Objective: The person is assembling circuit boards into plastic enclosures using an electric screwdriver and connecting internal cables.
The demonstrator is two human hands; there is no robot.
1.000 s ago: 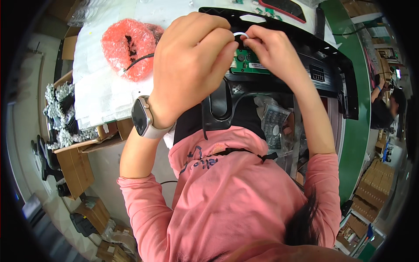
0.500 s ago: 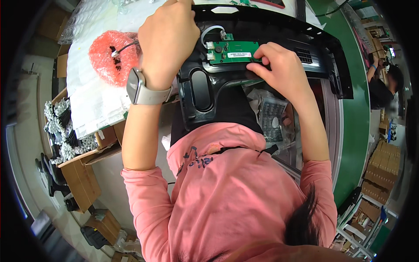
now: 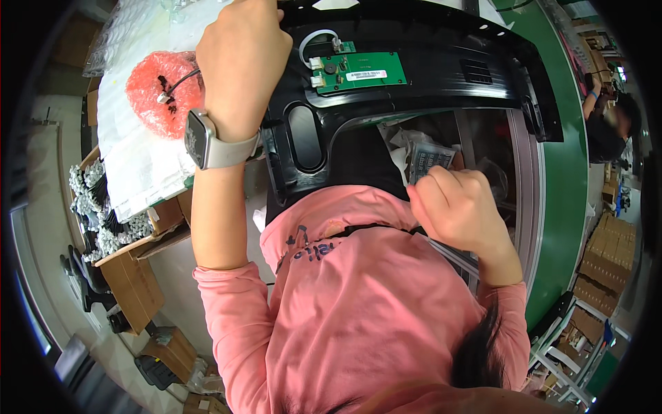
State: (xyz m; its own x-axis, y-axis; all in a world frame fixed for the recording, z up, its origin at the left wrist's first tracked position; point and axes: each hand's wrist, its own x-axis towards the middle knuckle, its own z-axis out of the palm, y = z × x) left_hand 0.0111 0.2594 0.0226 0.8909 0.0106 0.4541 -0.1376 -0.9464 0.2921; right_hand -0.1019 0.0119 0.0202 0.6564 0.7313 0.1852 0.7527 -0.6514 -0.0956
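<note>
Black plastic housing [image 3: 427,76] — left hand [image 3: 241,62] grips its nine-o'clock edge; keep steady while right hand [image 3: 458,207], loosely fisted, apparently empty, reaches bagged parts [image 3: 427,160].

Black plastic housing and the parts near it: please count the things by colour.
Black: 1, the plastic housing
Green: 1, the circuit board
Red-pink: 1, the bubble-wrap bundle
White: 1, the curved cable
Total: 4

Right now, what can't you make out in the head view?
- Left hand: fingertips hidden behind the hand, so its grip on the black plastic housing is unclear.
- Right hand: curled; contents hidden.
- Green circuit board: parts too small.
- Housing top: cut off by the edge.
</note>
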